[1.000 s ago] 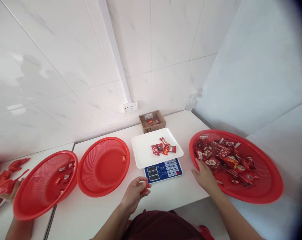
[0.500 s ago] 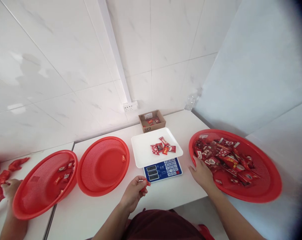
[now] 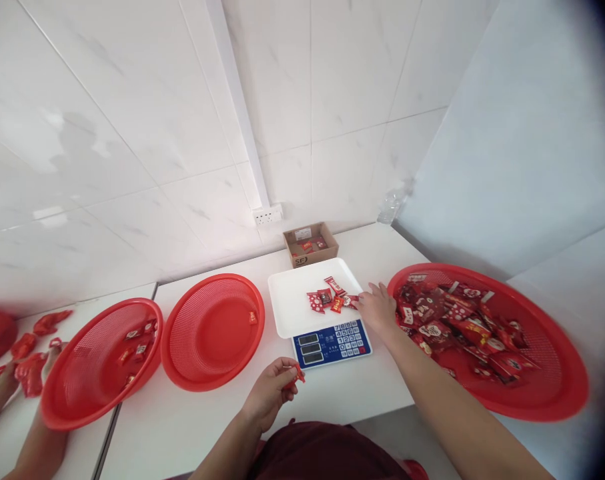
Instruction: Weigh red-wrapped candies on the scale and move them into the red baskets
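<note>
Sweets (image 3: 337, 305) in red wrappers lie on the white tray (image 3: 292, 293) of a scale (image 3: 327, 345). The right hand (image 3: 377, 308) reaches over the tray's right edge, covering part of one; whether it grips, I cannot tell. The left hand (image 3: 271, 392) pinches a red packet (image 3: 298, 376), partly hidden by fingers. Far left, a basket (image 3: 95, 363) partly hides a co-worker's hand (image 3: 50, 360).

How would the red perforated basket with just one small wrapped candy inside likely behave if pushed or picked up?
The basket looks like thin, perforated plastic, so it is probably light for its size. Its walls might flex slightly. The small wrapped candy lies loose and would likely slide if tilted.
</note>
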Motion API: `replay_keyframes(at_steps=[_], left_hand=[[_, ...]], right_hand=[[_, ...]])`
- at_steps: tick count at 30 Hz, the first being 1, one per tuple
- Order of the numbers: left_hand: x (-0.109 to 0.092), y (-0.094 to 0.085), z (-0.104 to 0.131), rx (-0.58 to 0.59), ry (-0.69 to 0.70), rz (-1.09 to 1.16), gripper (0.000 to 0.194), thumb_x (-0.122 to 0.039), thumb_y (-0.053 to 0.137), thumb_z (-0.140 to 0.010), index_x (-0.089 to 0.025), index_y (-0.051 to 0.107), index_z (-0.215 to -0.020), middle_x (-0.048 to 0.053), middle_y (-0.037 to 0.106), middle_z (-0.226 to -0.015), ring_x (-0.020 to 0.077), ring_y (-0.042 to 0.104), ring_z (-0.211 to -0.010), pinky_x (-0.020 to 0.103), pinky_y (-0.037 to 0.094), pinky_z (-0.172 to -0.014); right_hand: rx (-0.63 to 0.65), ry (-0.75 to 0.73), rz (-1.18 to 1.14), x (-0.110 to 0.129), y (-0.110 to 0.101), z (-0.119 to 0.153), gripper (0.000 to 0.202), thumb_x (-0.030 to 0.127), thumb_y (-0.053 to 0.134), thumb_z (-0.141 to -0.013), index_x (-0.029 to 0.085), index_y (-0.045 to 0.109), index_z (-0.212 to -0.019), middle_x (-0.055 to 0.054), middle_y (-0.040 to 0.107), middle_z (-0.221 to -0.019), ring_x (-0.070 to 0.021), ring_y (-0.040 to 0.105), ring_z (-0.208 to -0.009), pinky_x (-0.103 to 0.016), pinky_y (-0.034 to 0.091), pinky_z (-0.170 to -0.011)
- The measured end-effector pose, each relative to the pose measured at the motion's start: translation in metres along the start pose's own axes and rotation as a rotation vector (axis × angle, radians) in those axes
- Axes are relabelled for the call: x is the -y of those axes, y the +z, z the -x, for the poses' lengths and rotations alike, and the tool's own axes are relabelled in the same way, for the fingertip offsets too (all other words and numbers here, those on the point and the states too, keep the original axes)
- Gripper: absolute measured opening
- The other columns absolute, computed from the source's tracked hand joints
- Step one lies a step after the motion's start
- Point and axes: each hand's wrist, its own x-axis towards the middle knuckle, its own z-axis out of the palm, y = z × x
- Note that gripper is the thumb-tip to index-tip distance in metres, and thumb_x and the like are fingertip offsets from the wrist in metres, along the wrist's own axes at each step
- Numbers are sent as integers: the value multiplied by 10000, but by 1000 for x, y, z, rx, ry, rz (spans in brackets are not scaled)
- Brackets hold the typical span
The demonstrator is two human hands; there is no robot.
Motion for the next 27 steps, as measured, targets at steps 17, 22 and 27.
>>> replay_keyframes(at_steps=[17,22,27], left_hand=[[-3,-1,-2,-7,-18,-4,314,-341,687,-634,-160,539,-843,-6,610,-742,49,459,-521,205,296,-527],[-2,2,-3,-34,-27,7,301,-339,695,-623,-162,529,-800,3,613,-738,51,457,-524,205,311,-532],[-7,-2,-10,-84,33,14,269,-324,711,-611,-161,552,-753,3,599,-738,62,486,-580,212,362,-590]], right_hand=[[-304,368,-588,-72,-18,73,386,538,476,-684,179,595,-757,-100,677,-791,-232,603,-719,-340,446,-658],[-303,392,-538,-80,-8,98,385,552,463,-690,194,572,-781,-108,668,-799,-235,594,-704,-341,440,-642],[-311,431,-549,-75,-7,99,413,567,427,-702,190,552,-813,-114,658,-819,-244,590,-723,-359,441,-669]])
